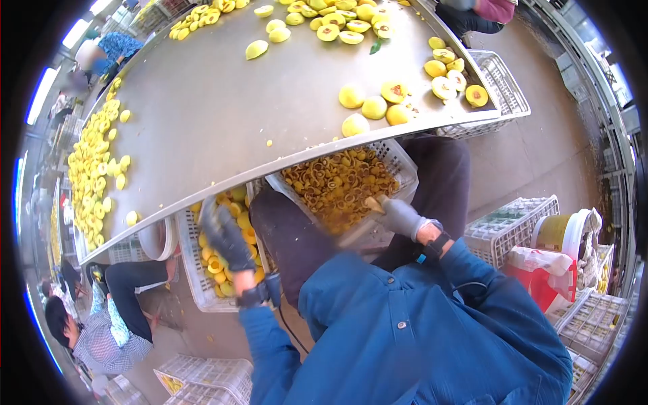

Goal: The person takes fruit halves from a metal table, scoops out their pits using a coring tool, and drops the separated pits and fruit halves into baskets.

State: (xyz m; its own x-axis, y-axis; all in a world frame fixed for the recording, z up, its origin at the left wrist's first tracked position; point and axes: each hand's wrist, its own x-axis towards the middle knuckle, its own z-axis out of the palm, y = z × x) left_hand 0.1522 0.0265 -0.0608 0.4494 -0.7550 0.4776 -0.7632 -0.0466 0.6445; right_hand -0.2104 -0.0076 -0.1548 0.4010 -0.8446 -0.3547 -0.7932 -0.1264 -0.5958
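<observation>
My right hand [399,216], in a grey glove, is closed on a small tan object [373,203] whose kind I cannot make out. It hangs over the right side of a white crate [409,166] between my knees, which holds many brown-orange fruit scraps [337,185]. My left hand [226,233], in a dark grey glove, is smeared by motion, so its fingers do not read clearly. Below it stands a white crate [196,287] with yellow peach halves [217,266], some with hollowed centres. Whether the left hand touches them I cannot tell.
A metal table [202,115] with a raised edge spans the front. Peach halves [374,106] lie near its right corner, more [94,162] along the left. Crates [509,226], a bucket [563,233] and a red container [540,273] stand right. A person [108,337] sits at left.
</observation>
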